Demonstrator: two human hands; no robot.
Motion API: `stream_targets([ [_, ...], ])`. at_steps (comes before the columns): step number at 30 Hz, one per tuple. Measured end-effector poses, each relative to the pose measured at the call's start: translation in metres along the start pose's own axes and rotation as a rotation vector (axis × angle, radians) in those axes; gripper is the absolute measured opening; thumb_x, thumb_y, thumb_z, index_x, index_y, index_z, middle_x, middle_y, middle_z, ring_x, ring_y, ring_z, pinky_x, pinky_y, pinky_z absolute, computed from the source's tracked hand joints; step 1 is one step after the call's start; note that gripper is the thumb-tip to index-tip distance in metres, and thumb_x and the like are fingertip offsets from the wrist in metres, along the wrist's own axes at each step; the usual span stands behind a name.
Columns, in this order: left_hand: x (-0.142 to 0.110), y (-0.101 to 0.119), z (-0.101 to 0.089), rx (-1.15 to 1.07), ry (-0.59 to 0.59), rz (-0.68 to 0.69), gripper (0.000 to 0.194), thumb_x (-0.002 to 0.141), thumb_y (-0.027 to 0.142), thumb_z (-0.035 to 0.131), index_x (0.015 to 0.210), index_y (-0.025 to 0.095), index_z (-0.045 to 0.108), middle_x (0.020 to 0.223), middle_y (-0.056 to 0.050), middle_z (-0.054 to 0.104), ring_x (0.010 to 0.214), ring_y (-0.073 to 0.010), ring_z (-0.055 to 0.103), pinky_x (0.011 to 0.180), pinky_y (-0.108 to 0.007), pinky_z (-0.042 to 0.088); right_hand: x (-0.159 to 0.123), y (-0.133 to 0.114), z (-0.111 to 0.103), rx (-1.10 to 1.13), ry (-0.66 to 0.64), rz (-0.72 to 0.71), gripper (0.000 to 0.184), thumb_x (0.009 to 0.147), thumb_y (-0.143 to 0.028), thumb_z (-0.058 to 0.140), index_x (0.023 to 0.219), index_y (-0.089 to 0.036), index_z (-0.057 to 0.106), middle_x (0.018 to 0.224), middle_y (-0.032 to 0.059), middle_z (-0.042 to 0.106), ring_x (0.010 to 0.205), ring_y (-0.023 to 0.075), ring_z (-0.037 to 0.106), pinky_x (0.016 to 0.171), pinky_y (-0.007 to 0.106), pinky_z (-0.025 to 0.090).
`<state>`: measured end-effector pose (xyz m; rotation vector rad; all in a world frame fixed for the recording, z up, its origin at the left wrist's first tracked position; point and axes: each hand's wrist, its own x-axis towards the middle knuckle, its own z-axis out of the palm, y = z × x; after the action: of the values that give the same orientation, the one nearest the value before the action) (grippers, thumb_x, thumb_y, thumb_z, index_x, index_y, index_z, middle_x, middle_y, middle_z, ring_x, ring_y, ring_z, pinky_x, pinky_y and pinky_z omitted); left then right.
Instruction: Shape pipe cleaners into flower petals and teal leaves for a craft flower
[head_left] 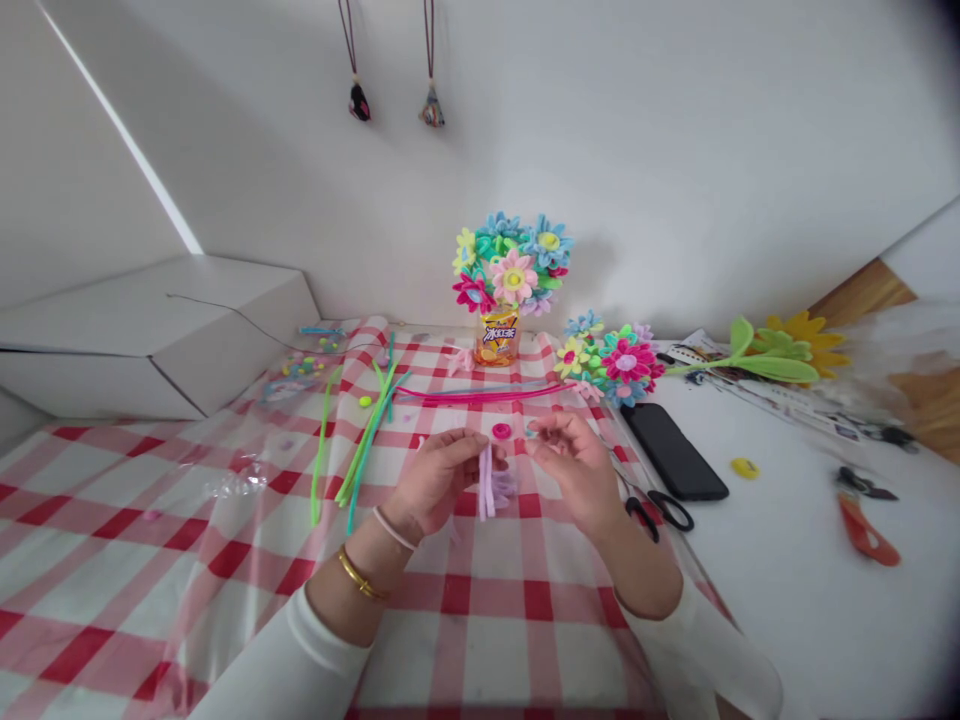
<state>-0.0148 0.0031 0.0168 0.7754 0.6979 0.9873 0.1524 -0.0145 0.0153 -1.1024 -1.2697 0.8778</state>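
Note:
My left hand [439, 480] pinches a folded lilac pipe cleaner [486, 482] that hangs down from its fingertips, over the red and white checked tablecloth [487, 640]. My right hand [574, 465] is just to the right of it, fingers curled and thumb and forefinger pinched near the lilac piece. What those fingers hold is too small to make out. A small pink button-like disc [502, 431] lies just beyond the hands.
Green pipe cleaners [360, 440] and pink ones [480, 396] lie ahead. A can of pipe-cleaner flowers [510, 285] stands at the back, a loose bunch [611, 358] beside it. Scissors [649, 500], a black phone [673, 452] and orange pliers [862, 520] lie right. A white box [150, 340] sits left.

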Motion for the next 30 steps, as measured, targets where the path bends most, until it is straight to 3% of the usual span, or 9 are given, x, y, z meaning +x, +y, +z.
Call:
stream_targets([
  [2,-0.0009,-0.0021,-0.0009,0.003,-0.068,-0.067,0.014,0.070,0.025,0.066,0.071,0.011,0.064,0.069,-0.007,0.065,0.062,-0.0153,0.060,0.062,-0.028,0.045,-0.0003,-0.0006,0.0012,-0.014,-0.063,0.013,0.023,0.071,-0.030,0.066,0.091,-0.021,0.060,0.083,0.0023,0.061,0.077,0.0163,0.054,0.073,0.031,0.043],
  [6,-0.0010,-0.0069,-0.0016,-0.008,-0.172,-0.105,0.017,0.069,0.025,0.068,0.076,0.010,0.066,0.069,-0.007,0.064,0.062,-0.0147,0.059,0.064,-0.028,0.045,-0.0045,-0.0022,0.0061,-0.020,-0.282,0.106,0.019,0.073,-0.034,0.062,0.085,-0.020,0.066,0.076,0.0026,0.065,0.071,0.0169,0.058,0.067,0.030,0.045],
  [8,-0.0008,-0.0078,-0.0013,-0.015,-0.205,-0.108,0.019,0.069,0.026,0.068,0.077,0.010,0.067,0.069,-0.007,0.064,0.062,-0.0144,0.059,0.064,-0.027,0.045,-0.0057,-0.0030,0.0071,-0.018,-0.308,0.118,0.018,0.072,-0.033,0.063,0.084,-0.020,0.066,0.075,0.0020,0.066,0.069,0.0164,0.059,0.065,0.029,0.045],
  [15,0.0007,-0.0066,-0.0008,0.064,-0.142,-0.140,0.020,0.070,0.029,0.068,0.075,0.010,0.067,0.067,-0.006,0.064,0.058,-0.0117,0.058,0.062,-0.025,0.045,-0.0056,-0.0067,0.0059,-0.078,-0.323,0.107,0.016,0.077,-0.033,0.057,0.077,-0.019,0.063,0.070,0.0012,0.064,0.066,0.0152,0.058,0.065,0.029,0.045],
  [20,0.0007,-0.0036,-0.0043,0.172,-0.169,-0.079,0.022,0.071,0.031,0.067,0.082,0.012,0.067,0.072,-0.008,0.066,0.060,-0.0140,0.060,0.063,-0.028,0.046,-0.0024,-0.0012,0.0023,-0.193,-0.164,0.040,0.015,0.077,-0.034,0.056,0.078,-0.019,0.060,0.077,0.0021,0.063,0.073,0.0164,0.056,0.069,0.029,0.043],
  [26,0.0003,-0.0011,-0.0046,0.346,-0.063,-0.029,0.017,0.065,0.027,0.070,0.065,0.010,0.068,0.056,-0.004,0.061,0.051,-0.0094,0.051,0.052,-0.022,0.039,-0.0002,0.0014,-0.0004,-0.248,-0.124,-0.009,0.014,0.077,-0.033,0.057,0.078,-0.019,0.059,0.077,0.0022,0.062,0.075,0.0170,0.056,0.071,0.029,0.043],
  [30,0.0006,0.0004,-0.0046,0.325,-0.015,-0.050,0.016,0.061,0.026,0.071,0.059,0.011,0.066,0.051,-0.002,0.057,0.048,-0.0083,0.048,0.050,-0.021,0.035,-0.0021,-0.0015,-0.0009,-0.278,-0.123,-0.168,0.011,0.078,-0.026,0.056,0.088,-0.021,0.057,0.089,0.0041,0.063,0.084,0.0185,0.058,0.079,0.033,0.044],
])
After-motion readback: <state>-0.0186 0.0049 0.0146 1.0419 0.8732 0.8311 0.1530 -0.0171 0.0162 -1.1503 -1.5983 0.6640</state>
